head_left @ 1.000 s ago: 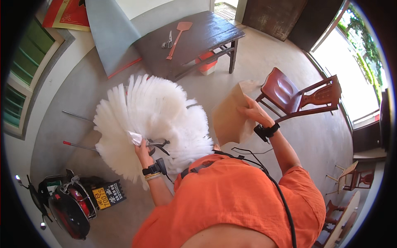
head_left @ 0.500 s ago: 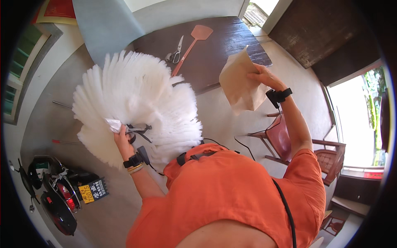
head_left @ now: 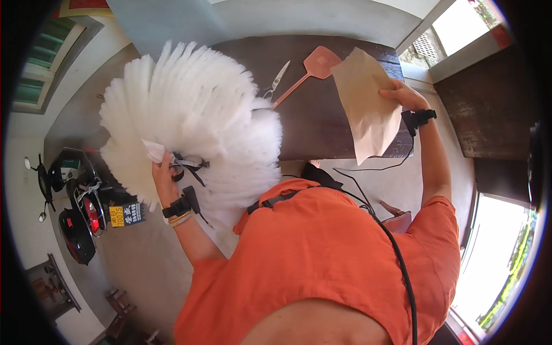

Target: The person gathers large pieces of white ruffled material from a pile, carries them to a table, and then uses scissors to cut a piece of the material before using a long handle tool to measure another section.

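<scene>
My left hand [head_left: 162, 176] grips a big fluffy white feather-like bundle [head_left: 167, 100] near its middle, by a small white wrapped piece [head_left: 153, 150] and dark straps [head_left: 194, 165]. My right hand [head_left: 405, 94] pinches a creased sheet of brown paper [head_left: 368, 115] over the dark wooden table [head_left: 305, 126]. Scissors [head_left: 279, 77] and a pink flyswatter [head_left: 322, 62] lie on the table, just right of the bundle.
A scooter [head_left: 80, 230] stands at the left under a green window [head_left: 46, 63]. A grey sheet [head_left: 155, 23] hangs at the back. A reddish chair [head_left: 397, 221] is partly hidden by my right arm. A bright doorway [head_left: 497, 253] opens at the lower right.
The table is now closer, with me turned toward it. The brown paper in my right hand has moved from over the floor to over the tabletop, and the white bundle has come up against the table.
</scene>
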Tool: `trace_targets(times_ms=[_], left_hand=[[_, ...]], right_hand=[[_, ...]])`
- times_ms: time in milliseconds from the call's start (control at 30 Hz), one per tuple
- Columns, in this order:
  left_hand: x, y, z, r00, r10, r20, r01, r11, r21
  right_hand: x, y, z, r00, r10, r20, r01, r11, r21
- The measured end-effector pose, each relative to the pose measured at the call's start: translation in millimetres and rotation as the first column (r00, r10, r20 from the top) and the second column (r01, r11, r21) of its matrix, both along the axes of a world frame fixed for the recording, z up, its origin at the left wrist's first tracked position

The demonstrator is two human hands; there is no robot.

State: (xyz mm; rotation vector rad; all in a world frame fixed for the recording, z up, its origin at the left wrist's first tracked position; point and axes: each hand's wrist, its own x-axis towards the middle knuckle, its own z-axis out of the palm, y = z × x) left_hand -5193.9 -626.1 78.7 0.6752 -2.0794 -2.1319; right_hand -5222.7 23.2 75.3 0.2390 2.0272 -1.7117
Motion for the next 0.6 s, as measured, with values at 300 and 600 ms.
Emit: trace_targets(times_ms=[300, 600], left_hand=[[12, 33, 8, 0.974, 0.223, 0.027, -0.223, 0.975, -0.006], [26, 24, 5, 0.957, 0.281, 0.068, -0.282, 0.959, 0.011]], right_hand=[[-86, 73, -154, 0.933, 0.141, -0.330, 0.239, 0.445, 0.863], [-96, -173, -176, 0.727, 0.544, -0.420, -0.202, 0.753, 0.626]])
